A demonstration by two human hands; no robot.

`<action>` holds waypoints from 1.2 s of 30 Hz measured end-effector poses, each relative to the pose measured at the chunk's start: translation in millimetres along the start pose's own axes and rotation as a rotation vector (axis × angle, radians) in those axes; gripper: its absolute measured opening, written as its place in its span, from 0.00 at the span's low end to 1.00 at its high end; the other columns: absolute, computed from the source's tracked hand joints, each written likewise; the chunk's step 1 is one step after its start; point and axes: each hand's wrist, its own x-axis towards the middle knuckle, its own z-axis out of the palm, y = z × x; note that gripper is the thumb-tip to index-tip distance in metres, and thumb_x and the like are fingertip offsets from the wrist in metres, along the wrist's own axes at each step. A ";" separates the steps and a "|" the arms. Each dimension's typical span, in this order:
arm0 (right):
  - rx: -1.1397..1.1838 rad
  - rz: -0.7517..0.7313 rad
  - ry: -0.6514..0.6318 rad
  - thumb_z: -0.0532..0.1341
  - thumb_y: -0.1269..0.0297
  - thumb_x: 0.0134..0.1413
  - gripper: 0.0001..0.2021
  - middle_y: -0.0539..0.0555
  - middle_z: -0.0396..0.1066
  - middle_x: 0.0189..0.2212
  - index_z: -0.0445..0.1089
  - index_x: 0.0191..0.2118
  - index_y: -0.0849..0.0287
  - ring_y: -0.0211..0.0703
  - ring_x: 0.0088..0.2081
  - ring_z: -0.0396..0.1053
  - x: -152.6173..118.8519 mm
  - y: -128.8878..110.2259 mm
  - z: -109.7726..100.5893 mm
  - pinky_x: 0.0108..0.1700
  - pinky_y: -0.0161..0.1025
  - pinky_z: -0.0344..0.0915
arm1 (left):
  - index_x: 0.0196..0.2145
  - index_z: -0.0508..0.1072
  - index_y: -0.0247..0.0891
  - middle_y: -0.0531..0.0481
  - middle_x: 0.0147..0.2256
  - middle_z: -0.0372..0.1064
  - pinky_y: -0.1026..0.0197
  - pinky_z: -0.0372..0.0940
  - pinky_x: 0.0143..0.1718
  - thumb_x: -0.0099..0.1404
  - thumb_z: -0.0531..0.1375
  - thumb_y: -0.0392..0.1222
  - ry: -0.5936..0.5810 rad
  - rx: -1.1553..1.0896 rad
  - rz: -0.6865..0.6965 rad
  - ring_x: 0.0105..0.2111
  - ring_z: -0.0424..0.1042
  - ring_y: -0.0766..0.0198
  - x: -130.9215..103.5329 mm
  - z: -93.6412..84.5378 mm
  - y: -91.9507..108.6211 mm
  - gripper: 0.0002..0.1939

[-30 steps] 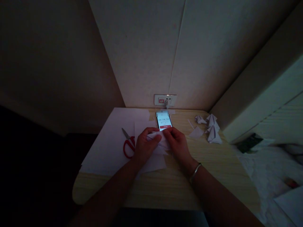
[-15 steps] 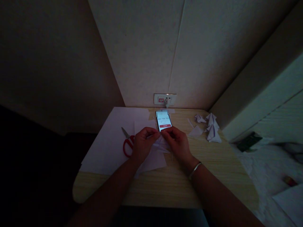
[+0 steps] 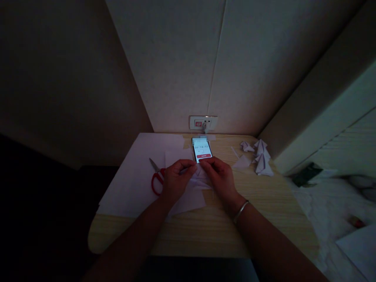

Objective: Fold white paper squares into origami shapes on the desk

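Between my two hands is a folded piece of white paper, partly covered by the fingers. My left hand pinches its left side with thumb and forefinger. On the other side my right hand, with a bracelet at the wrist, pinches it too. Just beyond the fingertips lies a phone with a lit timer screen. Red-handled scissors rest on white paper sheets left of my left hand, their blades pointing away. A smaller sheet lies beneath my hands.
Folded paper shapes and a smaller one stand at the table's back right, beside a paper scrap. A wall socket with a plug is behind the phone. The wooden table has rounded front corners.
The view has shifted slightly, so everything sits a little further left. Both hands keep their pinch on the folded paper, the fingertips only a touch further apart.
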 end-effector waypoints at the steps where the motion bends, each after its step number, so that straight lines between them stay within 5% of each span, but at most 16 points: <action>1: -0.002 0.005 0.003 0.61 0.58 0.53 0.08 0.51 0.74 0.30 0.73 0.33 0.56 0.41 0.31 0.69 0.1 -0.7 0.1 0.35 0.38 0.64 | 0.31 0.77 0.37 0.50 0.31 0.76 0.63 0.67 0.37 0.53 0.64 0.41 0.001 -0.003 -0.004 0.32 0.73 0.64 0.1 0.1 -0.1 0.07; 16: -0.077 -0.008 -0.021 0.60 0.56 0.53 0.09 0.50 0.72 0.27 0.72 0.31 0.55 0.40 0.29 0.67 0.8 1.0 -2.4 0.32 0.36 0.62 | 0.27 0.74 0.36 0.53 0.25 0.72 0.66 0.64 0.30 0.48 0.67 0.41 -0.045 -0.131 -0.109 0.26 0.69 0.69 1.5 2.3 4.4 0.09; 23: 0.194 0.126 -0.162 0.65 0.58 0.48 0.17 0.47 0.68 0.28 0.69 0.46 0.51 0.36 0.27 0.65 1.8 3.8 -0.1 0.28 0.33 0.61 | 0.33 0.76 0.37 0.51 0.30 0.75 0.66 0.64 0.33 0.51 0.66 0.44 0.103 -0.180 -0.072 0.29 0.70 0.69 7.3 -0.7 -6.6 0.12; 36: 0.425 0.295 -0.131 0.68 0.60 0.41 0.13 0.47 0.72 0.24 0.74 0.36 0.55 0.35 0.24 0.66 7.8 1.3 -0.7 0.27 0.33 0.61 | 0.33 0.75 0.37 0.52 0.28 0.73 0.67 0.62 0.30 0.52 0.65 0.42 0.004 -0.125 -0.040 0.28 0.69 0.69 8.6 -4.6 -0.7 0.10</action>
